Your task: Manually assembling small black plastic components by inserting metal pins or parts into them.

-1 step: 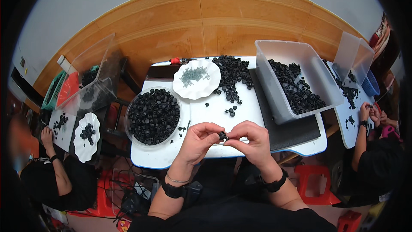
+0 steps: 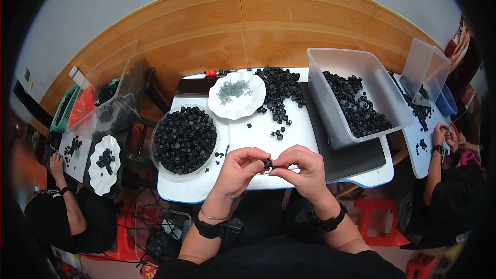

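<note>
Part (image 2: 268,164), small and black, above near edge of table (image 2: 178,188), roughly midway between corners, left hand (image 2: 239,173) pinching it, right hand (image 2: 305,170) closed at its right side; probably light, stiff, slightly slick, best gripped by opposite sides.

Light falls bright and even, the wood panelling (image 2: 206,26) bowed, the corners black.

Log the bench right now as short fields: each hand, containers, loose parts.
Left hand: pinches a small black part
Right hand: pinches at the same part; separate piece unclear
Round tub: left, filled with black caps
White plate: pale greenish bits
Large bin: black pieces inside, over a dark mat
Loose pile: black parts between plate and bin
</note>
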Available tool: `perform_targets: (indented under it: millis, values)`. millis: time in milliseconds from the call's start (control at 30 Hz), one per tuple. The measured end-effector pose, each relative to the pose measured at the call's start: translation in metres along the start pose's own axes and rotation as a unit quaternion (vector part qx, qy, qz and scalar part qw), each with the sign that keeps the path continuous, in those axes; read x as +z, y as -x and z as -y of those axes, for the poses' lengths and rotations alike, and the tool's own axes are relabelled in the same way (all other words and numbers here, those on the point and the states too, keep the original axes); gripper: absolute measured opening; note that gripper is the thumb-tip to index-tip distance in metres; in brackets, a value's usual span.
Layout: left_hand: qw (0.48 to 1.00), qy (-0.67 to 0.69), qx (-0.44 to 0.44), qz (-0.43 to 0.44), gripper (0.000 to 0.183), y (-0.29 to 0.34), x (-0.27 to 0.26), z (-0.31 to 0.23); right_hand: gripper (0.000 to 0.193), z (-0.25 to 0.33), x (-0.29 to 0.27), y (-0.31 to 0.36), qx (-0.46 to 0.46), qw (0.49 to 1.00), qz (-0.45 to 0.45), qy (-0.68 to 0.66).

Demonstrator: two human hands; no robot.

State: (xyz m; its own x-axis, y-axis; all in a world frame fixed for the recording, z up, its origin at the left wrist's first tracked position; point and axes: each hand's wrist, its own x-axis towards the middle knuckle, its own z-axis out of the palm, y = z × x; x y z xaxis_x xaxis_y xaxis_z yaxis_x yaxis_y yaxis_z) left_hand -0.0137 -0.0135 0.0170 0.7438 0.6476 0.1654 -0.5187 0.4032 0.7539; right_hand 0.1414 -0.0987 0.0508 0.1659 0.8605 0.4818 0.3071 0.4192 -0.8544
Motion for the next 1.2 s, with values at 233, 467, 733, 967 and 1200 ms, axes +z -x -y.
perform_targets:
  millis: [233, 467, 733, 967, 1200]
  values:
    - [1.000, -0.018, -0.010, 0.005, 0.016, 0.001, 0.006, -0.004, 0.026, 0.005, 0.006, 0.003, 0.069, 0.994, -0.008, -0.083]
    - [0.997, -0.010, -0.077, -0.005, 0.029, 0.001, 0.005, -0.014, 0.033, 0.008, -0.003, -0.006, 0.000, 0.994, 0.107, 0.036]
    - [0.991, 0.004, -0.127, 0.033, 0.047, -0.003, -0.002, -0.018, 0.025, 0.011, -0.002, -0.006, 0.031, 0.991, 0.125, 0.041]
    - [0.990, 0.000, -0.136, 0.041, 0.057, -0.005, -0.001, -0.020, 0.021, 0.006, 0.004, -0.004, 0.013, 0.994, 0.101, 0.032]
    - [0.990, 0.000, -0.127, 0.060, 0.055, -0.006, -0.001, -0.022, 0.018, 0.002, 0.006, -0.003, 0.026, 0.996, 0.084, 0.008]
